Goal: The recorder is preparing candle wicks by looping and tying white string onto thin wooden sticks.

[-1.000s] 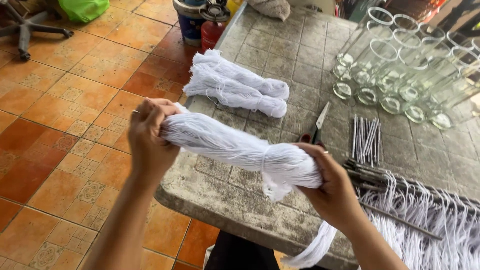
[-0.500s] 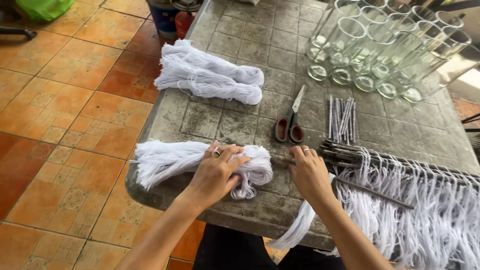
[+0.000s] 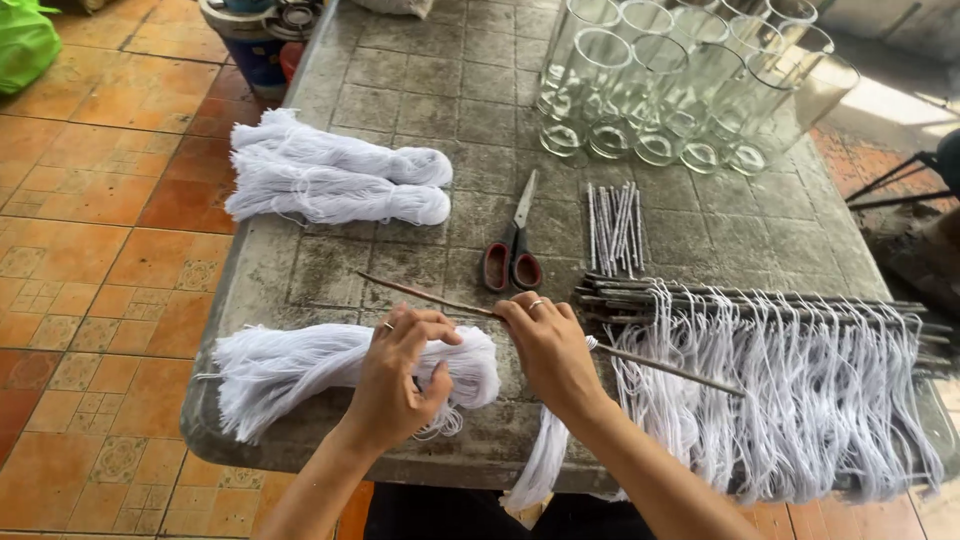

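A bundle of white string [image 3: 300,370] lies along the near edge of the stone table [image 3: 430,110]. My left hand [image 3: 400,378] rests on its tied end, fingers curled into the strands. My right hand [image 3: 548,345] pinches a thin dark metal rod [image 3: 430,296] that slants from upper left to lower right across the table. Loose string hangs from under that hand over the table edge [image 3: 535,470].
Two more white bundles [image 3: 330,180] lie at the far left. Red-handled scissors [image 3: 512,250] and short white sticks [image 3: 615,222] sit mid-table. Rods hung with white strings [image 3: 790,370] fill the right. Several clear glass tubes [image 3: 670,80] stand at the back. Orange tiled floor to the left.
The bundle, held up in both hands a second ago, now lies on the table. My right hand has picked up a thin rod; the left stays on the bundle.
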